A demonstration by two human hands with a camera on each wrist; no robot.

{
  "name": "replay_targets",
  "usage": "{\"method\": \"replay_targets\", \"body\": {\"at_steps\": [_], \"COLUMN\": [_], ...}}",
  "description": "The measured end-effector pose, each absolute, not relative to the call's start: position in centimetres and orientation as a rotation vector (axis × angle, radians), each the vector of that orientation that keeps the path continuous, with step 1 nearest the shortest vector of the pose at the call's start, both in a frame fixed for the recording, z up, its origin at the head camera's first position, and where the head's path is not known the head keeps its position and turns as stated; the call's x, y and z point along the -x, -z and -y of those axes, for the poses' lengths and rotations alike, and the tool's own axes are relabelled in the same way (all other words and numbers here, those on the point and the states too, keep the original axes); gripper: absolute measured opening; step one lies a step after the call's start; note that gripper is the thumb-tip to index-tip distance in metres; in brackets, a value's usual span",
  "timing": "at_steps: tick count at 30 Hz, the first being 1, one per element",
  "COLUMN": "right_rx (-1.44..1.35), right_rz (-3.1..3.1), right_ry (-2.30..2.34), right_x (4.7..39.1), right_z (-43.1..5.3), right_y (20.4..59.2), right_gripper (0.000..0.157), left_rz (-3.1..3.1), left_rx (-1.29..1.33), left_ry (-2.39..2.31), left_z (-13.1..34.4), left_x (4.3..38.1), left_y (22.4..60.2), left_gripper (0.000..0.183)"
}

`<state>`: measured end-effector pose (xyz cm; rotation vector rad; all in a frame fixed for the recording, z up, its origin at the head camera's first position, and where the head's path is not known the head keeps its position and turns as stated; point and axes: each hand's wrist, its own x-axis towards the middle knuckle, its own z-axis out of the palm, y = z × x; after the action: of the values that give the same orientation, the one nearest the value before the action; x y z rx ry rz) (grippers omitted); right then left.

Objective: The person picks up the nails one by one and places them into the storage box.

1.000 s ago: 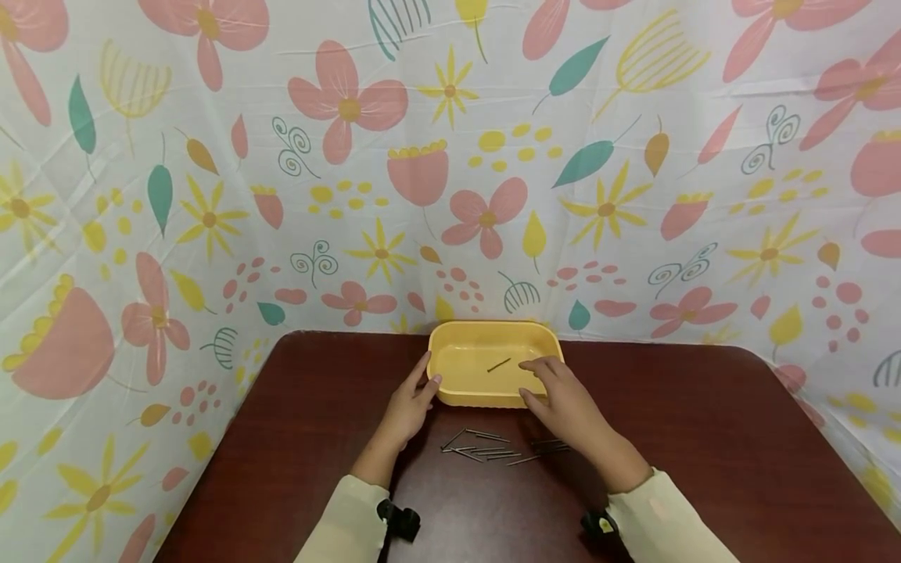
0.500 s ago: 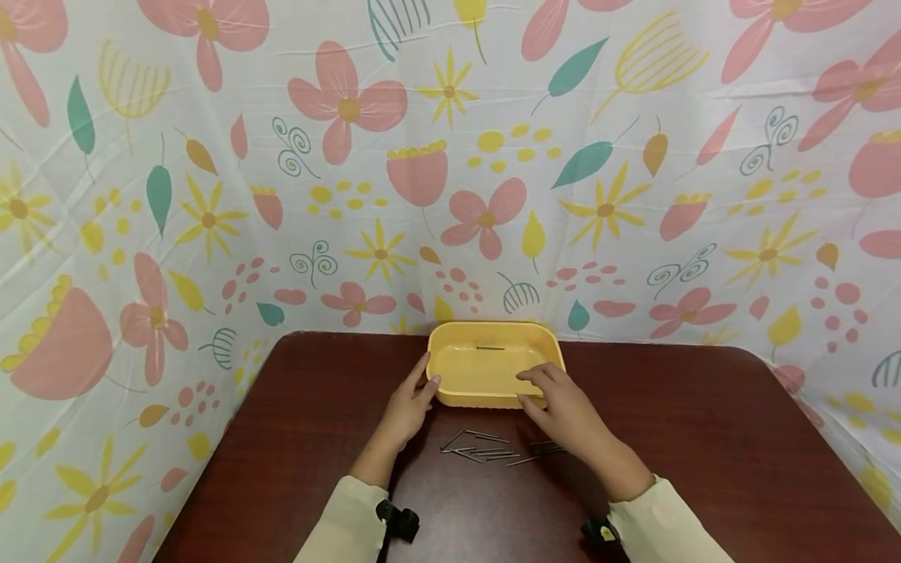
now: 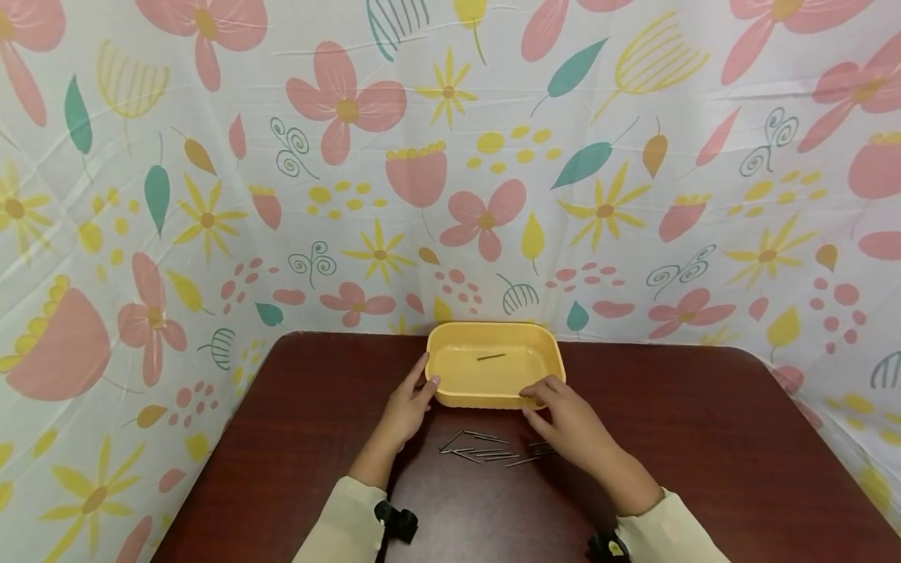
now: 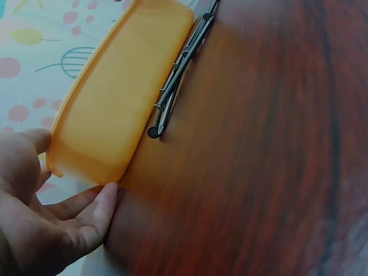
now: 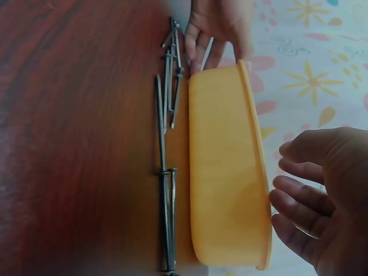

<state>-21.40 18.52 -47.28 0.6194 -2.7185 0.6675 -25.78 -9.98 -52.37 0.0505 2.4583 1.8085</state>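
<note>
A yellow plastic tray [image 3: 493,399] stands at the back of the dark wooden table, with one nail [image 3: 491,357] lying on its floor. My left hand [image 3: 407,408] holds the tray's left end, its thumb at the front corner; the left wrist view shows digits at the rim and at the base. Over the tray's front right rim hovers my right hand [image 3: 573,422], its fingers loosely bent with nothing between them. In the right wrist view those fingers [image 5: 302,198] are beside the rim; contact is unclear. Several loose nails [image 3: 486,452] lie on the table before the tray.
More nails [image 5: 168,221] lie toward the tray's right end, partly hidden by my right hand in the head view. A flower-printed cloth [image 3: 486,219] hangs right behind the tray and along the table [image 3: 281,469] sides.
The nail in the tray has rolled toward the back, then slightly forward, and turned. My right hand has drawn back a little toward the front rim. The left hand stays in place.
</note>
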Motion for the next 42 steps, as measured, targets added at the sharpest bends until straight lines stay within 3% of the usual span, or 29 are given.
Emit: {"method": "replay_targets", "body": {"at_steps": [32,42], "right_rx": [-0.733,-0.734], "right_rz": [2.971,2.993], "right_ry": [-0.598,-0.623], "right_x": [20.5,20.5], "right_z": [-22.0,-22.5], "right_y": [49.9,50.1], "right_gripper": [0.025,0.018], "left_rz": [-2.469,-2.470], "left_rx": [-0.069,-0.064], "left_ry": [-1.821,-1.817], "left_z": [9.8,10.0], "left_x": [25.7,25.7], "left_y": [52.4,52.5], "left_gripper": [0.059,0.059]}}
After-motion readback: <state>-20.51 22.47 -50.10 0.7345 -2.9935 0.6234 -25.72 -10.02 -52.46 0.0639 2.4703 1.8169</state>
